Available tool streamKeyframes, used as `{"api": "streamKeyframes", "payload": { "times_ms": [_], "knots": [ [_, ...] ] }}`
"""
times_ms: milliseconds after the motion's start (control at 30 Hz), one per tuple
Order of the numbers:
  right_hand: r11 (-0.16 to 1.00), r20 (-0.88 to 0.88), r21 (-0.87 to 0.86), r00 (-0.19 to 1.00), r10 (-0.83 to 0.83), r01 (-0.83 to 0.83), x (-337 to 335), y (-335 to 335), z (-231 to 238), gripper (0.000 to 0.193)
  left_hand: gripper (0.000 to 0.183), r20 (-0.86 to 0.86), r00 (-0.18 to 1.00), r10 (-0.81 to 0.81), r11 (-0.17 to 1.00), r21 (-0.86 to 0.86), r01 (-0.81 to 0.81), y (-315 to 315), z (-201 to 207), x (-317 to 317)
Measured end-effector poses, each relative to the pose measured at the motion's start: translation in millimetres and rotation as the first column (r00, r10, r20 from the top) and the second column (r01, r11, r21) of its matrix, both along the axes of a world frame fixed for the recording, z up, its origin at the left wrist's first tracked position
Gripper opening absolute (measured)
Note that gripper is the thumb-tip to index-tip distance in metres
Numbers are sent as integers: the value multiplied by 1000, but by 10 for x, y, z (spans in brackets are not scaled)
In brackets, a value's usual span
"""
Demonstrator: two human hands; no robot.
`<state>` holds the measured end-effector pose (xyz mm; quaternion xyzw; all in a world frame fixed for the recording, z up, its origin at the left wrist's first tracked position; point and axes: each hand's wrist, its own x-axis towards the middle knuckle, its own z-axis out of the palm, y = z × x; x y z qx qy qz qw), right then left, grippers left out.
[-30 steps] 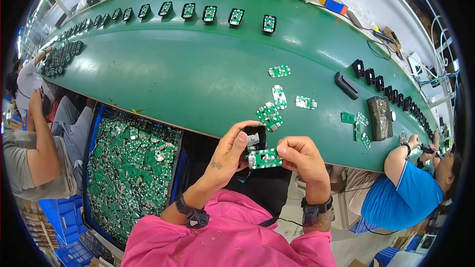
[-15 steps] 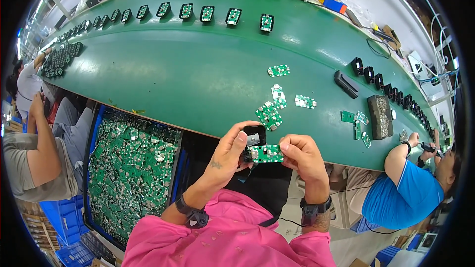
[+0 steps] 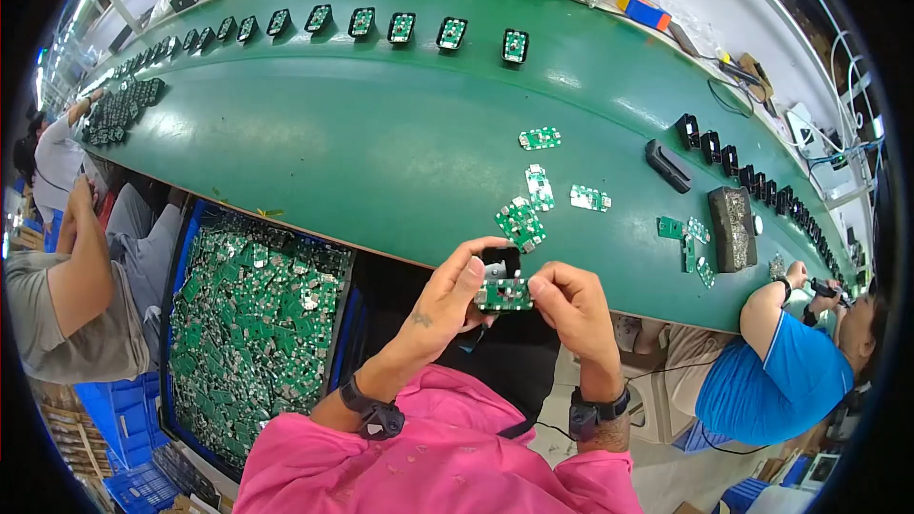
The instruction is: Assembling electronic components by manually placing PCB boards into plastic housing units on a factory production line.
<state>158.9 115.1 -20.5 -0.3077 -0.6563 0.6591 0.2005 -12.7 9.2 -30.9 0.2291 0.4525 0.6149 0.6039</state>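
Left hand (image 3: 444, 300) holds black case (image 3: 505, 255), right hand (image 3: 579, 309) green board (image 3: 505, 295).

Handheld: one board (image 3: 504, 295), one housing (image 3: 503, 255)

1 view: left of 2 head-worn fisheye cameras, facing down and forward over the left hand (image 3: 444, 300) and right hand (image 3: 578, 312), close below, and the green bench (image 3: 381, 148) beyond.

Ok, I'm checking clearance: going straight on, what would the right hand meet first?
First, the green circuit board at the right hand; then probably the black case in the left hand, depth unclear.
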Motion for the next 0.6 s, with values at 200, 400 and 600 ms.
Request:
{"api": "streamKeyframes", "payload": {
  "times_ms": [200, 400, 600],
  "knots": [
    [927, 5, 359, 993, -121, 112, -104, -54, -4, 19, 50, -169, 981, -99, 994, 25, 105, -18, 78, 23],
    [749, -73, 577, 934, -349, 325, -212, -348, 154, 11, 58, -465, 885, -11, 999, 41, 34, -25, -32, 86],
    [835, -123, 376, 915, -385, 402, -316, -428, -11, 11, 58, -680, 731, 52, 994, 102, 25, -43, 32, 160]
  ]
}}
